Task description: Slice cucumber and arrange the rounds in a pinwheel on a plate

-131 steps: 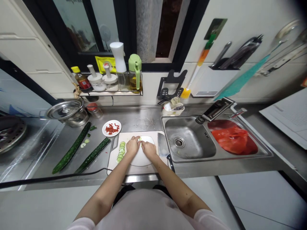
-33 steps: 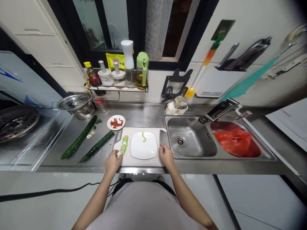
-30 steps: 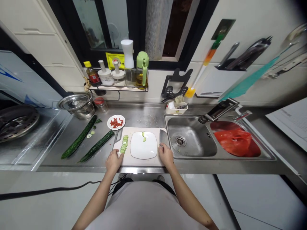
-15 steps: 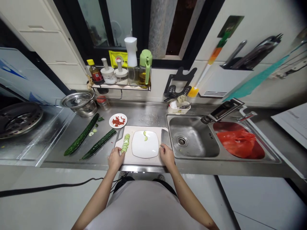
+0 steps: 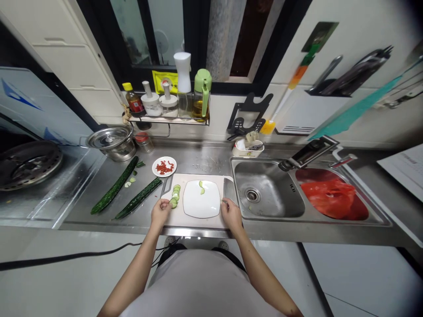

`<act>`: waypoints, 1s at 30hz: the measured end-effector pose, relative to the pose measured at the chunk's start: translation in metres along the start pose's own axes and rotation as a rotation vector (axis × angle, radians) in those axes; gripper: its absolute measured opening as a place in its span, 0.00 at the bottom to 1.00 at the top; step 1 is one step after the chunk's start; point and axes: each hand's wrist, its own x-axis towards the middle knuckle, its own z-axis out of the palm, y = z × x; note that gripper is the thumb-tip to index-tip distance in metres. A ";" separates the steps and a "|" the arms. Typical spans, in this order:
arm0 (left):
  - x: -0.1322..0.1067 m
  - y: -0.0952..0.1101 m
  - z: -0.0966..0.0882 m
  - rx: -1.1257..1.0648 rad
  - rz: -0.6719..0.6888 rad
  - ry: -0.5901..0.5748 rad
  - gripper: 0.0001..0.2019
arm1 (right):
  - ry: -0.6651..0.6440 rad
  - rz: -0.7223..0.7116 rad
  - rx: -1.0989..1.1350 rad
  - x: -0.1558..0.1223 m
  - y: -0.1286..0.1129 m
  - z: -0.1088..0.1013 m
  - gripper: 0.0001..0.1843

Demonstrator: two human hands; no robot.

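My left hand [image 5: 160, 212] is at the near end of a row of cucumber slices [image 5: 176, 192], thumb and fingers closed on the nearest slice. The slices lie overlapped on the left of a pale cutting board [image 5: 193, 222]. In the middle of the board is a white square plate [image 5: 201, 204], with two thin pieces of cucumber [image 5: 202, 190] near its far edge. My right hand [image 5: 231, 215] is closed around the handle of a kitchen knife [image 5: 228, 188]. The knife's wide blade lies flat along the board's right side, pointing away from me.
Two whole cucumbers [image 5: 140, 198] and a small dish of chopped red pieces [image 5: 164, 167] are on the steel counter to the left. A lidded pot [image 5: 114, 143] stands behind. The double sink [image 5: 269, 193] adjoins the board's right; a red plastic bag [image 5: 330, 198] fills its right basin.
My left hand has drawn its fingertips together at the nearest cucumber slice, which has shifted slightly. My right hand and the knife remain in place. The whole view has moved a little.
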 end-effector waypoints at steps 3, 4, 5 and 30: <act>-0.001 0.021 0.004 -0.271 -0.007 -0.061 0.20 | 0.022 -0.012 0.040 0.002 -0.007 -0.003 0.21; -0.002 0.029 0.005 -0.323 -0.001 -0.082 0.21 | 0.032 -0.021 0.063 0.003 -0.012 -0.004 0.22; -0.004 0.037 0.006 -0.364 0.007 -0.111 0.21 | 0.042 -0.031 0.090 0.005 -0.017 -0.006 0.22; -0.028 0.124 0.041 -0.653 -0.242 -0.412 0.26 | -0.118 -0.230 0.786 0.056 -0.131 -0.039 0.11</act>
